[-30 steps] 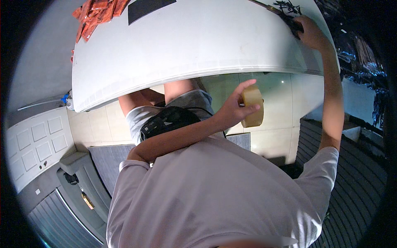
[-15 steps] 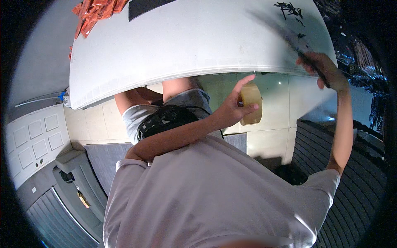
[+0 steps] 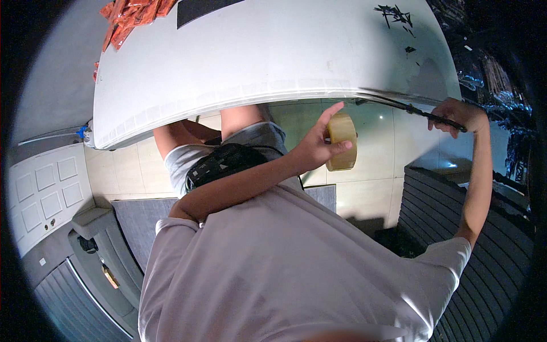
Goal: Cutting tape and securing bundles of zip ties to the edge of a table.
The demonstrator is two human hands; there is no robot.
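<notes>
My left hand point(image 3: 312, 149) grips a wide roll of yellowish clear tape point(image 3: 342, 149) just below the table's front edge. One finger points up toward that edge, and another digit lies across the roll's side. Farther right, my right hand point(image 3: 458, 117) is closed round the dark handle of a long, thin, blade-like tool point(image 3: 408, 107). The tool points left along the table edge, its far end blurred and seemingly double; whether it is scissors or a knife I cannot tell. Faint rectangular patches line the white table's point(image 3: 273, 51) front edge.
Orange packets point(image 3: 137, 20) are heaped at the table's far left, near a black strip point(image 3: 208, 10). Small dark scraps point(image 3: 394, 14) lie at the far right. Beneath the table edge are my legs, with a black pouch point(image 3: 231, 162) at the waist. Dark slatted panels point(image 3: 450, 245) stand at the right.
The long tool has swung down from over the tabletop to the front edge. My right hand has moved slightly right and down; my left hand still holds the tape roll.
</notes>
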